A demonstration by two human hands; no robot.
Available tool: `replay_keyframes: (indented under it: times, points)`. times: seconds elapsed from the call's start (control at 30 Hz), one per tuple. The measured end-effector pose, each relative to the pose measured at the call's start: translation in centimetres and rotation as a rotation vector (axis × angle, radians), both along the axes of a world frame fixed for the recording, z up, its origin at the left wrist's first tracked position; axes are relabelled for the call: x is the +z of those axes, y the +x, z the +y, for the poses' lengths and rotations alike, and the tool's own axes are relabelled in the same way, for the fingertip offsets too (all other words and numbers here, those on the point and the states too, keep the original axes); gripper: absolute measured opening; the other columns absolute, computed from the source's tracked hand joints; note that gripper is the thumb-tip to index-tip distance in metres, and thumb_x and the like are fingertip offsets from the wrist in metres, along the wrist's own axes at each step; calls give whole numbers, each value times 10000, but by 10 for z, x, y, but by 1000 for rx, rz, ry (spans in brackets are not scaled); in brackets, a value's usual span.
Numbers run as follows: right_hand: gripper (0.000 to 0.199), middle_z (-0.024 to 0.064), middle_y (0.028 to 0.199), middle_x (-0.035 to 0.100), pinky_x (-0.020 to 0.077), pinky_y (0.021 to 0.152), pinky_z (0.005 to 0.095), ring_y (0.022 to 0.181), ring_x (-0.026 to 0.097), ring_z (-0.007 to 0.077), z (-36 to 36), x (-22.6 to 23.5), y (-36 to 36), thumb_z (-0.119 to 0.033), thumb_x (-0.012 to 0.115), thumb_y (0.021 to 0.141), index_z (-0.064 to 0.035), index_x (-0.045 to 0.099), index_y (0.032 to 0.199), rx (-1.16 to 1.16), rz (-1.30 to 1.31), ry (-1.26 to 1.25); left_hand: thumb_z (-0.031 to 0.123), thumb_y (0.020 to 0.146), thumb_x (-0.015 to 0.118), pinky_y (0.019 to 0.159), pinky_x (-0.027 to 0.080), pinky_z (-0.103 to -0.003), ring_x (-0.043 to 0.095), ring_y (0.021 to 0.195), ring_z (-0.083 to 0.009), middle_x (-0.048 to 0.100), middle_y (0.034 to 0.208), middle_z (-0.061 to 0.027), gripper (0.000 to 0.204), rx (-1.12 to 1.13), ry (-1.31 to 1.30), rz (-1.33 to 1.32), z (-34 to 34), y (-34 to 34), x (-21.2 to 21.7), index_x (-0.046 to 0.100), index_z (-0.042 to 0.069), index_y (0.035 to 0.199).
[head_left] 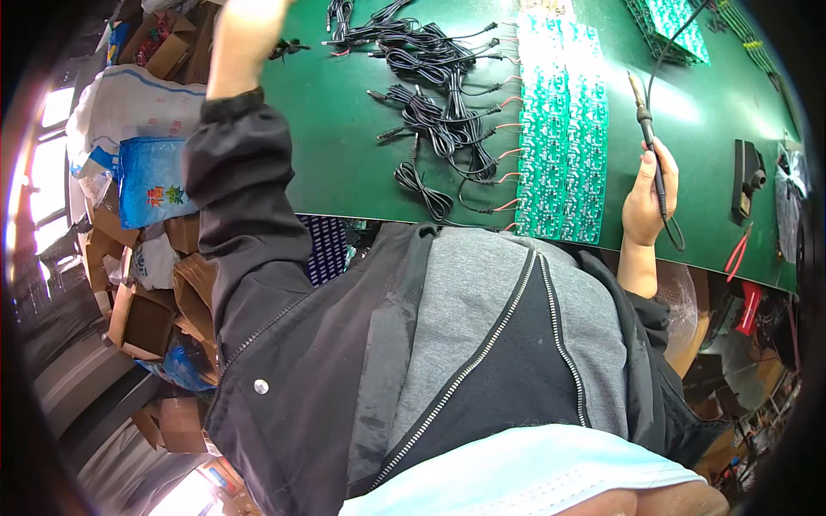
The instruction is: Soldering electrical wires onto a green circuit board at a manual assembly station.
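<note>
a green table (331,159) bears black cables (430,60) and green circuit boards (559,129).

Black jacket (318,370), gathered cuff (232,105), silver snap (261,387); grey top (469,288); metal zip (480,352); pale-blue mask (525,473).

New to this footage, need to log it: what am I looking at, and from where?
No robot here: just two bare hands. One picture, from a fisheye camera worn on the head, looking down; its left is the wearer's left, and straight edges bend near the rim. The right hand holds a soldering iron. The left hand runs off the top edge, so its grip can't be told. On the green table lie black cables, some with reddish wire ends reaching the green boards beside them.
</note>
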State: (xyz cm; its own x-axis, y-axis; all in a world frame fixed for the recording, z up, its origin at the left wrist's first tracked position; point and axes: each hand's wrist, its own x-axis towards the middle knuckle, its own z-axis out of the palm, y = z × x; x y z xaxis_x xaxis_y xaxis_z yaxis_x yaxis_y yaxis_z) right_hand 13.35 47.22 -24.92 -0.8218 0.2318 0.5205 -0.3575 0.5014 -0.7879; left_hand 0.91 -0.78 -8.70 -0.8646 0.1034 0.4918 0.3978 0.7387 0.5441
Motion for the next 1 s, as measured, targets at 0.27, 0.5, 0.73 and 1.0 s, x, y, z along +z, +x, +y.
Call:
replay_keyframes:
  times: [0.27, 0.5, 0.73, 1.0]
  points:
    - [231, 145, 1125, 716, 552, 908, 310, 1006, 694, 199, -3, 1, -3, -70, 607, 1039, 47, 658, 1232, -11, 4, 35, 427, 925, 677, 845, 528, -413, 689, 941, -354, 732, 962, -198, 432, 124, -568, -594, -30, -31, -98, 742, 3, 971]
    - [225, 143, 1118, 719, 553, 901, 306, 999, 694, 191, -1, 1, -1, -71, 613, 1036, 46, 665, 1221, -18, 10, 38, 477, 976, 601, 796, 525, -411, 711, 872, -313, 737, 968, -178, 501, 291, -793, -924, -81, -3, -66, 746, 3, 1043]
    - [227, 142, 1127, 720, 549, 916, 309, 1007, 688, 183, -4, 1, -2, -73, 611, 1038, 46, 664, 1224, 1, 26, 51, 226, 997, 591, 825, 560, -380, 686, 995, -276, 721, 1026, -94, 215, -115, -921, 134, -67, 13, -50, 726, 150, 1145]
    - [248, 145, 1128, 728, 545, 928, 304, 1020, 693, 185, -1, 0, -2, -76, 598, 1046, 53, 645, 1253, -32, 29, 57, 183, 918, 668, 753, 558, -357, 671, 913, -232, 608, 931, -28, 317, -149, -1212, -40, -62, 8, -95, 651, 232, 1230]
